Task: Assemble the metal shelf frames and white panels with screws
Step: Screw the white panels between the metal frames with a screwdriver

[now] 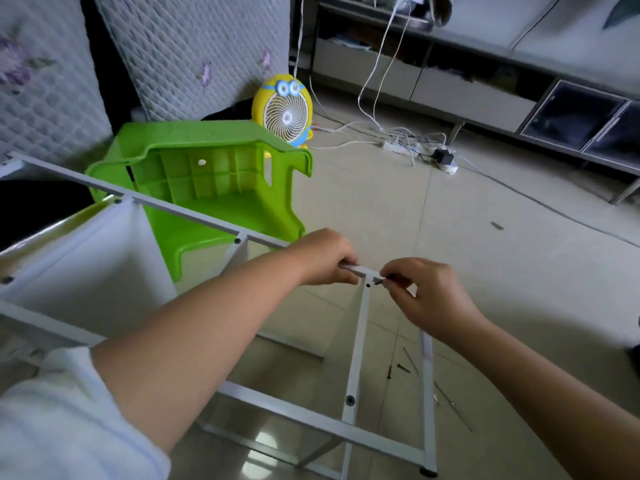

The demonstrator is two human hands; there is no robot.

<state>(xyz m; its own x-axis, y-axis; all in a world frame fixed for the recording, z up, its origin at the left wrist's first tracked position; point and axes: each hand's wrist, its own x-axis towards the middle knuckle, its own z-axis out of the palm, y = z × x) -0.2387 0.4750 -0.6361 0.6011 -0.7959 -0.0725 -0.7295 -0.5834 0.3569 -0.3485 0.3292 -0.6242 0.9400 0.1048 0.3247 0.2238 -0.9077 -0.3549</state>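
A white metal shelf frame (356, 344) lies tilted across the floor, its long rail (145, 199) running from the far left to the centre. My left hand (325, 258) grips that rail near its right end. Just right of it, my right hand (429, 292) pinches a small dark screw (379, 280) at the corner joint, beside a screw hole (368, 285). A white panel (86, 268) sits in the frame at the left, with dark screws at its corners. Other screws (398, 368) lie loose on the floor under the frame.
A green plastic stool (214, 181) lies on its side behind the frame. A yellow cartoon fan (284, 109) stands further back. White cables and a power strip (412, 147) trail over the tiled floor. A low TV cabinet (485, 88) lines the right wall, and quilted mattresses (194, 46) lean at the left.
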